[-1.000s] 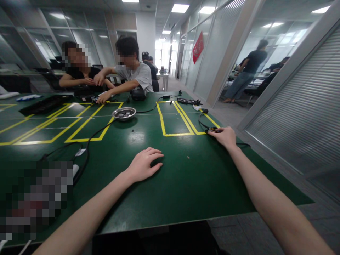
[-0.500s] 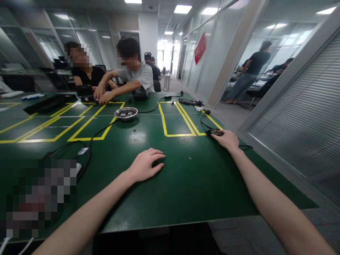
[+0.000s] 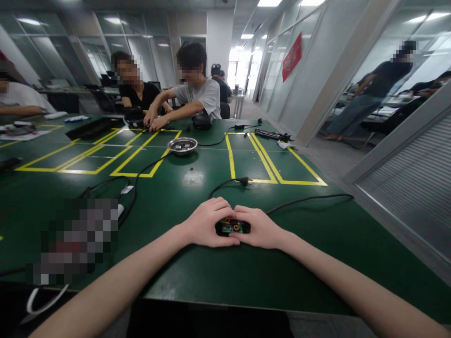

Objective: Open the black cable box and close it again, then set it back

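Observation:
An opened black power adapter (image 3: 228,229) rests on the green table in front of me, its green circuit board and a copper coil showing. My left hand (image 3: 208,223) is closed around its left end, thumb along the near side. From the other side my right hand (image 3: 261,228) grips the right end, and the fingertips of both hands meet at the far edge. Just beyond my hands lies a black plug (image 3: 243,181) on a cord. A second black cord (image 3: 310,198) runs out to the right from behind my right hand.
A metal bowl (image 3: 182,146) with small metal parts stands farther back. Yellow tape (image 3: 230,157) marks rectangles on the table. A folded black tripod-like thing (image 3: 273,135) lies at the far right. Two people (image 3: 197,94) work across the table. A blurred-out object (image 3: 79,239) lies at left.
My right hand has brought the power adapter from the right side of the table to the middle, its cords following. My left hand, empty and spread before, has closed on it too.

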The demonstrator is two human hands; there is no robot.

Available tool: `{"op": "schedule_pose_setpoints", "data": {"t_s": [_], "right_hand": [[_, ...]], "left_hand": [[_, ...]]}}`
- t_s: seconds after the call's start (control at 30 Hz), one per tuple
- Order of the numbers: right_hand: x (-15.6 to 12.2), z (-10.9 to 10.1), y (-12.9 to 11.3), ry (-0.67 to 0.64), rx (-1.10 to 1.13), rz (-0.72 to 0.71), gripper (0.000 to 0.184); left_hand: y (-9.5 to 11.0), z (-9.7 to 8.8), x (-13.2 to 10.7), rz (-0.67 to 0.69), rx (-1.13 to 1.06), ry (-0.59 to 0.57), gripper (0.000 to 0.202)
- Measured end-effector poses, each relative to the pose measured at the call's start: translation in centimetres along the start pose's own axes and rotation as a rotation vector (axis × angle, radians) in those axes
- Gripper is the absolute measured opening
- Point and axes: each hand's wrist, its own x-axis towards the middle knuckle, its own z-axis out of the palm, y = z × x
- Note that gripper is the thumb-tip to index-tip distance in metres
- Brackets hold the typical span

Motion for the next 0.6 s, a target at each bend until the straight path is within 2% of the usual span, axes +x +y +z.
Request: {"op": "schedule_pose_setpoints", "data": {"t_s": [0.1,0.23,0.37,0.47,0.6], "right_hand": [[-0.1,0.2,-0.7,0.039,0.029,-0.013,0.016],[-0.2,-0.4,0.1,0.112,0.067,-0.047,0.026],[-0.4,-1.0,0.9,0.199,0.009,-0.079,0.027],[-0.5,-1.6,1.5,0.208,-0.103,-0.025,0.031],[-0.7,-2.7,2.4,0.128,-0.126,0.115,0.034]], "left_hand": [[0.3,0.1,0.1,-0.006,0.043,-0.034,0.043],[0.4,-0.1,0.1,-0.054,0.020,-0.047,0.043],[-0.1,-0.2,-0.2,-0.118,0.034,-0.079,0.045],[-0.5,-0.3,-0.2,-0.170,0.093,-0.117,0.058],[-0.8,-0.5,-0.3,-0.209,0.126,-0.107,0.064]]}}
